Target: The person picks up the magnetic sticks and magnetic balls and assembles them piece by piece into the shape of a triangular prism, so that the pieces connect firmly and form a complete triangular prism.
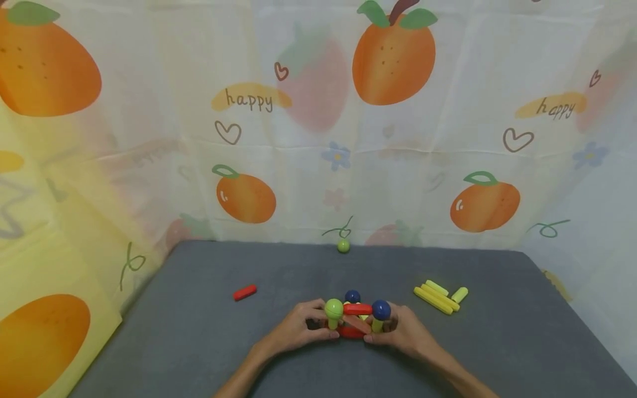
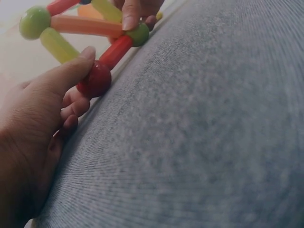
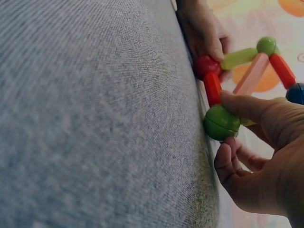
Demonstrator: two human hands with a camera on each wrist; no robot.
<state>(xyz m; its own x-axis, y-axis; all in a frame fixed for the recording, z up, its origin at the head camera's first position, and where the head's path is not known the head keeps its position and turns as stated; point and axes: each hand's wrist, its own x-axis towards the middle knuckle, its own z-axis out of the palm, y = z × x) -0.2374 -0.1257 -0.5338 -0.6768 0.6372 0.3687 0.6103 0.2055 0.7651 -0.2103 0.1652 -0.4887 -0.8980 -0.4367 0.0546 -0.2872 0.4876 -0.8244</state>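
Observation:
A toy structure (image 1: 354, 318) of coloured sticks and balls stands on the grey mat (image 1: 199, 342), near its front middle. My left hand (image 1: 318, 326) grips its left end: in the left wrist view the thumb and curled fingers (image 2: 71, 102) pinch a red ball (image 2: 98, 80). My right hand (image 1: 379, 331) grips the right end, and in the right wrist view thumb and fingers pinch a green ball (image 3: 221, 122). A red stick (image 3: 212, 88) joins those two bottom balls. Yellow-green and pink sticks rise to an upper green ball (image 3: 266, 45), and two blue balls (image 1: 381, 309) sit on top.
A loose red stick (image 1: 245, 292) lies left of the structure. A bundle of yellow sticks (image 1: 438, 296) lies to the right. A small green ball (image 1: 343, 246) rests at the mat's far edge against the fruit-print cloth (image 1: 318, 138) that walls in the back and sides.

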